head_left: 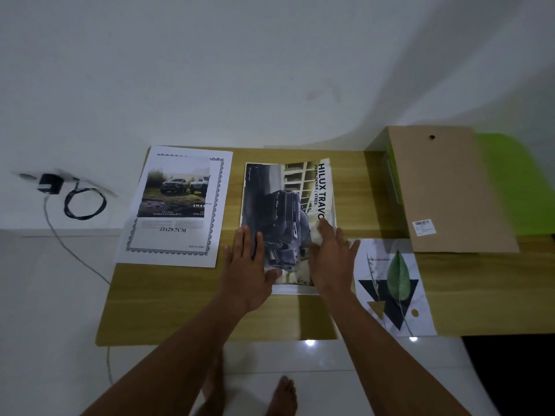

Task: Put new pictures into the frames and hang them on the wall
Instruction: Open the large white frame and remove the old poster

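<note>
A dark truck picture point(285, 211) with "HILUX" lettering lies in the middle of the wooden table point(180, 295). My left hand point(247, 271) rests flat on its near left part, fingers spread. My right hand point(330, 259) presses flat on its near right part, fingers apart. A thin white edge shows under the picture's near side; whether a frame lies beneath it I cannot tell. To the left lies a white sheet point(177, 205) with a two-truck photo and "21x29.7CM" print. At the right lies a leaf-and-triangle print point(393, 289).
A brown backing board point(444, 190) with a hole and a barcode label lies at the far right over a green object point(507, 181). A charger and coiled black cable point(75, 196) sit against the wall at left. My bare foot point(283, 394) stands on the tiled floor.
</note>
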